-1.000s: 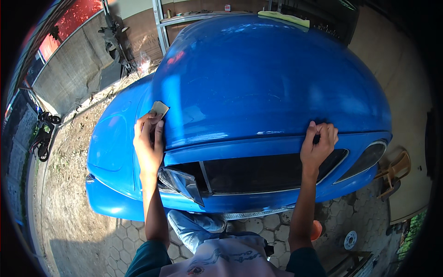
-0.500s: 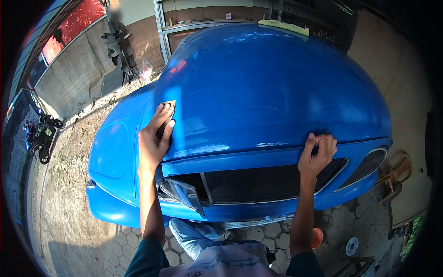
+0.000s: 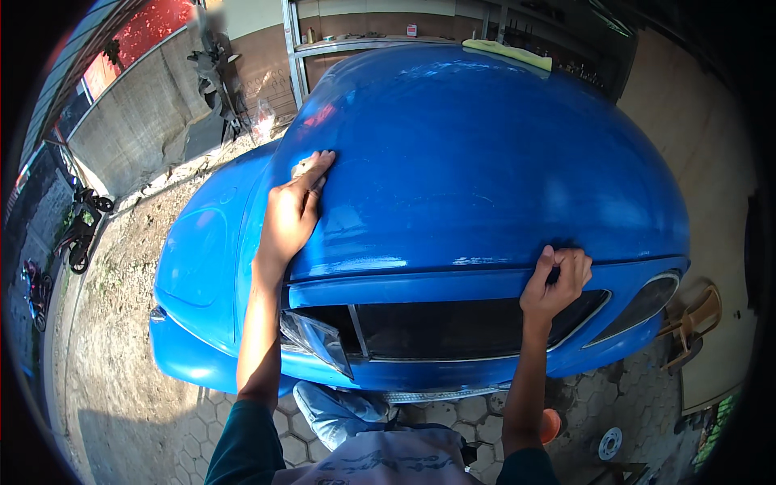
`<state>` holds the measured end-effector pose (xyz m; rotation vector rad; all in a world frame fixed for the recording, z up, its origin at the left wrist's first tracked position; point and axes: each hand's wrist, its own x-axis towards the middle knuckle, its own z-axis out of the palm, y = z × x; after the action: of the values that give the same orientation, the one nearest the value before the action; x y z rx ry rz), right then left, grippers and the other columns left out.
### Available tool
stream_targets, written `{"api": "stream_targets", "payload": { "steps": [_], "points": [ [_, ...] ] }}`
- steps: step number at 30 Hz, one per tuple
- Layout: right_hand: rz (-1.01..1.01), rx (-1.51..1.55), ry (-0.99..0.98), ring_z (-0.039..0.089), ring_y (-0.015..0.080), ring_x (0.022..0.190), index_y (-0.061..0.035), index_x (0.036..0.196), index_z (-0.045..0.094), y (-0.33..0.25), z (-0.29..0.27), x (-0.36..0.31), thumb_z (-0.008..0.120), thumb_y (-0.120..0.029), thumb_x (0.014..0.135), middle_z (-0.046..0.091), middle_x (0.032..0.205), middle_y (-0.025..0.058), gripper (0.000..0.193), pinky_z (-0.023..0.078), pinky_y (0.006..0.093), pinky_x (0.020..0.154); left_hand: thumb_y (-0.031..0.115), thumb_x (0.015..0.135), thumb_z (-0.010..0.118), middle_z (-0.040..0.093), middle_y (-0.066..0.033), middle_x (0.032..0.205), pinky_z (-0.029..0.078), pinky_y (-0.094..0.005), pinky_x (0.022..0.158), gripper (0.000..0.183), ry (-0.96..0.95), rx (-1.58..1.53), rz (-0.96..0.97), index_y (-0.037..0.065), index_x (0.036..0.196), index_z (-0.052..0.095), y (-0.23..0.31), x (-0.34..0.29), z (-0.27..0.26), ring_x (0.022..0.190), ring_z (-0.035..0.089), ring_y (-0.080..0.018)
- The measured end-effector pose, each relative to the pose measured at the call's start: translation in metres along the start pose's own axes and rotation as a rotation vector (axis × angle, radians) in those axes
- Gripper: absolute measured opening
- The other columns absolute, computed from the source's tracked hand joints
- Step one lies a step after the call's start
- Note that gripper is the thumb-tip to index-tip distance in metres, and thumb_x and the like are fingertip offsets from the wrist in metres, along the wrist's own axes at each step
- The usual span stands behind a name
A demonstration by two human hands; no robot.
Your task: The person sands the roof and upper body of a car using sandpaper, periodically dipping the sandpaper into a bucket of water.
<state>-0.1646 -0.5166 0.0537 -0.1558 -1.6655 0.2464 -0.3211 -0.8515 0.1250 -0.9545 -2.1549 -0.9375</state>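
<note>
The blue car's roof (image 3: 453,162) bulges up in front of me, with pale scuffed streaks (image 3: 360,264) along its near edge. My left hand (image 3: 293,212) lies on the front left of the roof, fingers pressed down over a small tan piece of sandpaper (image 3: 301,167); most of it is hidden beneath them. My right hand (image 3: 558,279) is curled into a loose fist against the roof's near edge, above the rear of the side window (image 3: 453,323). The inside of that fist is dark, so whatever it may hold is hidden.
A yellow-green cloth (image 3: 509,54) lies on the far roof edge, before a metal shelf (image 3: 364,42). A small vent window (image 3: 319,339) juts out near my left forearm. A brown plastic chair (image 3: 695,319) stands right; an orange bucket (image 3: 550,425) is on the paving below.
My left hand has slid forward and slightly right across the roof, now covering most of the sandpaper. My right hand stays at the roof edge. The view has shifted slightly.
</note>
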Motion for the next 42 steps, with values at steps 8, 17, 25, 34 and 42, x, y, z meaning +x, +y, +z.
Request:
{"api": "stream_targets", "payload": {
  "steps": [8, 17, 25, 34, 42],
  "points": [
    [0.003, -0.006, 0.002, 0.049, 0.0247, 0.078, -0.0071, 0.074, 0.053, 0.001, 0.000, -0.005, 0.065, -0.016, 0.091, 0.051, 0.076, 0.0050, 0.023, 0.032, 0.0379, 0.075, -0.006, 0.096, 0.052, 0.053, -0.0214, 0.145, 0.029, -0.0431, 0.121, 0.051, -0.167, -0.176, 0.029, 0.001, 0.146, 0.047, 0.026, -0.038, 0.007, 0.141, 0.044, -0.0342],
    [-0.023, 0.014, 0.004, 0.052, 0.0252, 0.079, -0.0070, 0.075, 0.054, 0.005, -0.003, -0.001, 0.066, -0.015, 0.088, 0.054, 0.076, 0.0052, 0.020, 0.033, 0.0385, 0.075, 0.014, 0.103, 0.052, 0.039, -0.0130, 0.158, 0.025, -0.0443, 0.124, 0.049, -0.418, 0.001, 0.285, 0.008, 0.151, 0.043, 0.054, 0.009, 0.028, 0.148, 0.032, -0.0321],
    [-0.011, -0.015, -0.002, 0.052, 0.0249, 0.079, -0.0069, 0.075, 0.055, -0.001, -0.004, 0.000, 0.067, -0.014, 0.088, 0.053, 0.076, 0.0048, 0.019, 0.034, 0.0377, 0.077, 0.018, 0.106, 0.048, 0.039, -0.0153, 0.158, 0.027, -0.0455, 0.123, 0.049, -0.219, 0.110, 0.118, 0.007, 0.153, 0.040, 0.032, 0.035, 0.034, 0.148, 0.033, -0.0328],
    [-0.012, -0.063, -0.027, 0.051, 0.0235, 0.081, -0.0074, 0.076, 0.057, 0.006, -0.002, 0.000, 0.067, -0.018, 0.092, 0.053, 0.078, 0.0030, 0.022, 0.033, 0.0384, 0.077, 0.025, 0.107, 0.044, 0.046, -0.0136, 0.154, 0.028, -0.0427, 0.123, 0.046, -0.235, 0.140, 0.269, 0.010, 0.151, 0.044, 0.036, 0.014, 0.048, 0.146, 0.038, -0.0298],
    [-0.025, -0.036, -0.014, 0.051, 0.0228, 0.080, -0.0077, 0.076, 0.057, 0.014, -0.003, 0.000, 0.067, -0.019, 0.092, 0.054, 0.077, 0.0026, 0.022, 0.033, 0.0378, 0.077, 0.026, 0.108, 0.043, 0.043, -0.0149, 0.155, 0.027, -0.0436, 0.123, 0.048, -0.232, 0.125, 0.160, 0.010, 0.153, 0.041, 0.032, 0.039, 0.062, 0.146, 0.036, -0.0331]
  ]
}}
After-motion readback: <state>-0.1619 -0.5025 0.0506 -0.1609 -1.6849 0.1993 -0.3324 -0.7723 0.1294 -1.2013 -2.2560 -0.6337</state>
